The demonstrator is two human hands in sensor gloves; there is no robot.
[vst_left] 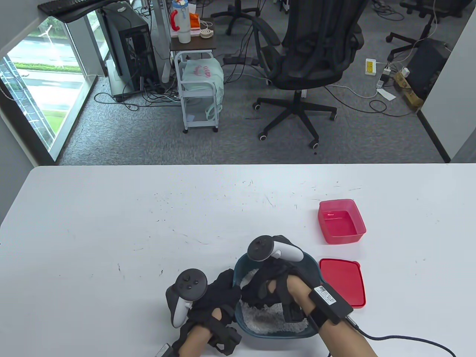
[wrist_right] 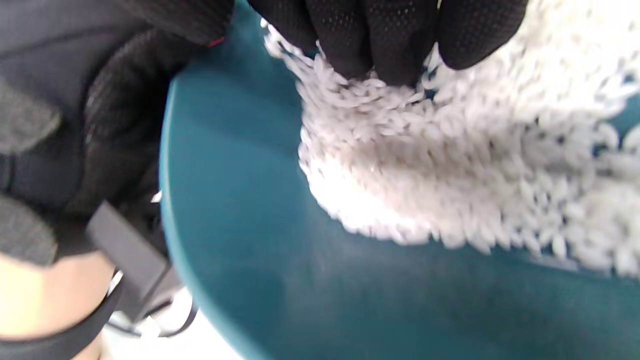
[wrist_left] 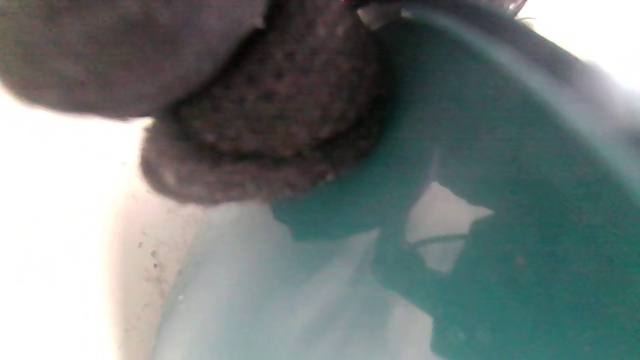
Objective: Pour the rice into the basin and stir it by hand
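A teal basin (vst_left: 282, 334) stands at the table's near edge with white rice (vst_left: 260, 319) spread over its bottom. My right hand (vst_left: 262, 288) reaches down into it. In the right wrist view its fingertips (wrist_right: 370, 50) are dug into a heap of rice (wrist_right: 450, 165) beside the basin wall (wrist_right: 240, 200). My left hand (vst_left: 223, 292) grips the basin's left rim. The left wrist view shows its fingers (wrist_left: 280, 110) pressed on the teal outer wall (wrist_left: 500, 150). This hand (wrist_right: 115, 125) also shows at the rim in the right wrist view.
An empty red container (vst_left: 341, 221) sits to the far right of the basin, and its red lid (vst_left: 342, 282) lies flat just right of the basin. A black cable (vst_left: 409, 340) trails from my right wrist. An office chair (vst_left: 308, 55) and a cart (vst_left: 199, 93) stand beyond the table.
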